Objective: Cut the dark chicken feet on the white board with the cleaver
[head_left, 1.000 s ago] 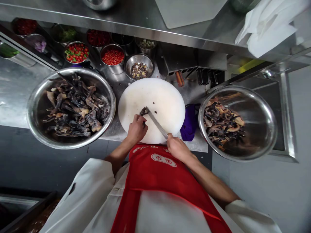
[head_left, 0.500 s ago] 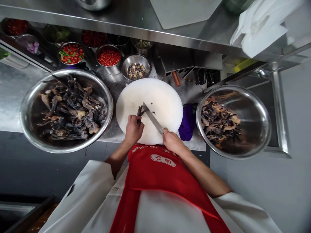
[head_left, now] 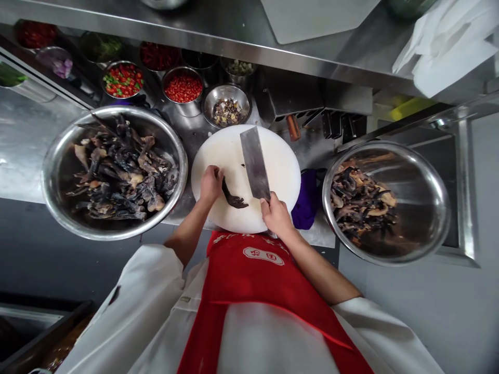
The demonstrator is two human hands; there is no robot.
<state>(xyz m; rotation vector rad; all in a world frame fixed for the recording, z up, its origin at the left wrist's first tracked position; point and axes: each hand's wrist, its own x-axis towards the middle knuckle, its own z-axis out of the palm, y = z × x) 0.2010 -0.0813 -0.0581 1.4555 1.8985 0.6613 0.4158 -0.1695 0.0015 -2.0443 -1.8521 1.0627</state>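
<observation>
My left hand (head_left: 211, 183) is closed on one end of a dark, wrinkled poultry foot (head_left: 231, 197), over the left part of the round white cutting board (head_left: 280, 150). The foot's toes spread toward the lower right. In my right hand (head_left: 276, 215) is the handle of a cleaver (head_left: 255, 161), its broad blade pointing away from me. The blade is to the right of the foot and apart from it. A small dark scrap lies on the board between foot and blade.
To the left, a large steel bowl (head_left: 52, 208) holds many dark poultry pieces. Another steel bowl (head_left: 429, 218) with cut pieces sits to the right. Behind the board stand small ingredient bowls (head_left: 183, 91) and a knife rack (head_left: 296, 96). A purple cloth (head_left: 307, 200) lies beside the board.
The cleaver has come off the foot, its blade now swung more upright and showing its broad side. My left hand has turned the foot, so its toes point toward me and right.
</observation>
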